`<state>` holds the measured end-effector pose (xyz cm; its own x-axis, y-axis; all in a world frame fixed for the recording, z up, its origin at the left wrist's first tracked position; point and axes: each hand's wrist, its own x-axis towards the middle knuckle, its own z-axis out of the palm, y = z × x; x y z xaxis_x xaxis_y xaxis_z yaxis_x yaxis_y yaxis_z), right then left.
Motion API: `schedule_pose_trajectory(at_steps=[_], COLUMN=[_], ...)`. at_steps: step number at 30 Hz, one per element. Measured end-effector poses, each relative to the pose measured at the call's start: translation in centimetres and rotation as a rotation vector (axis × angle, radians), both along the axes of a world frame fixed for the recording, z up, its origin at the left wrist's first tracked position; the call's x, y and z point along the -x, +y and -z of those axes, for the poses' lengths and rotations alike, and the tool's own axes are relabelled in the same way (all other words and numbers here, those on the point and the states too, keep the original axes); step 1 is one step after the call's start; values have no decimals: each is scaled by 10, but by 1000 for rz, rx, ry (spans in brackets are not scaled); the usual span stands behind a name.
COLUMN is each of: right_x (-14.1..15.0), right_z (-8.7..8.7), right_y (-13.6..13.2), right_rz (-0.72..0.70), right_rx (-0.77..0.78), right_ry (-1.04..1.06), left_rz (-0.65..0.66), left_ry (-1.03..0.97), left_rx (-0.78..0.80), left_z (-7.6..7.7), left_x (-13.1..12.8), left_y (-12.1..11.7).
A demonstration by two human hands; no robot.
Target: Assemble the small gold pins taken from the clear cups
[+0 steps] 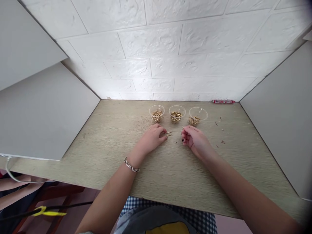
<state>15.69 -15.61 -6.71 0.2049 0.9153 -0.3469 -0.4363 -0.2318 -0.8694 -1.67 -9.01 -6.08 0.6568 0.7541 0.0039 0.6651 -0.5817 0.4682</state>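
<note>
My left hand (154,139) rests low over the table, its thumb and fingertips closed around two thin gold pins (169,132) that stick out to the right. To its right, my right hand (196,141) pinches a small gold pin between thumb and forefinger; only a short tip (183,127) shows. Its other fingers are curled in, with a dark spot near one fingertip. Behind the hands stand three clear plastic cups: the left cup (156,110), the middle cup (177,110) and the right cup (198,112). Each contains small gold metal pieces.
Small dark bits (222,141) lie scattered on the wooden table (117,143) at right. A red marker (223,101) lies against the white brick wall (156,42). Grey panels (280,120) flank both sides. Another person's arms (21,185) and a white cable (12,177) show at lower left.
</note>
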Motion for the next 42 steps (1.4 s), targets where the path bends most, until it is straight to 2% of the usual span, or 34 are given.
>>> schedule_pose_trajectory(at_steps=[12, 21, 27, 36, 42], right_x=[2, 2, 2, 2, 2], right_z=[-3, 0, 2, -3, -3], right_y=[-2, -3, -2, -1, -2], right_rz=[-17, -35, -35, 8, 12], right_rx=[1, 14, 13, 14, 9], right_ry=[-10, -4, -1, -20, -17], left_rz=[1, -8, -7, 50, 44], left_ry=[-55, -42, -41, -58, -63], left_rx=[-87, -103, -79, 37, 10], left_z=[10, 10, 9, -3, 4], left_x=[-9, -11, -13, -1, -4], left_y=[2, 1, 3, 11, 9])
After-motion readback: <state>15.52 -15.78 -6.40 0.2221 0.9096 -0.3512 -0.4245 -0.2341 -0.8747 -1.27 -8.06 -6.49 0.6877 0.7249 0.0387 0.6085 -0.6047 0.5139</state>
